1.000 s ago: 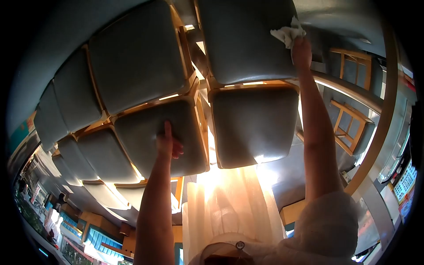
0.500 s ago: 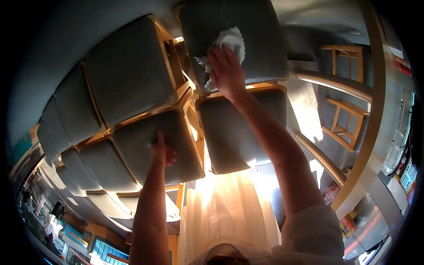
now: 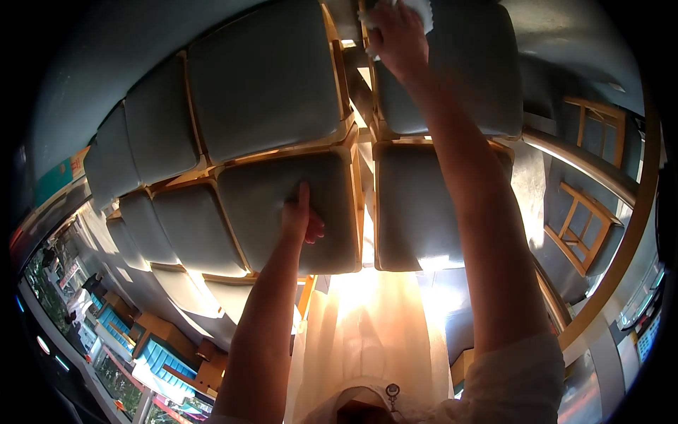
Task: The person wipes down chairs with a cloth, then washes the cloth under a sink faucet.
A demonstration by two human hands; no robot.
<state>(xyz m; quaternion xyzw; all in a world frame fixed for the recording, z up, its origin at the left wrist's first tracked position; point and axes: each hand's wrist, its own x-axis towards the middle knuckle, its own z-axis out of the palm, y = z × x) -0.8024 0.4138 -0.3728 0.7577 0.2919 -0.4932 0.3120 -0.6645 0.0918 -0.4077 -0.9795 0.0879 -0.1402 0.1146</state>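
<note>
My right hand presses a crumpled white cloth onto the far grey seat, near its upper left. Part of the cloth is cut off by the top of the view. My left hand is braced on the nearer grey padded seat, holding nothing. One digit stretches forward, and the others rest apart to the right, partly in shadow. Between my arms, another grey seat lies in front of me, partly covered by my right forearm.
More wood-framed seats run in two rows to the left. Narrow gaps and wooden rails separate them. On the right are a curved wooden edge, a round rail and an upended wooden chair frame. Blue-slatted boxes stand at lower left.
My right hand has pushed the white cloth farther away over the far seat. My left hand stays on its seat, while the whole view has shifted so the seats appear farther right.
</note>
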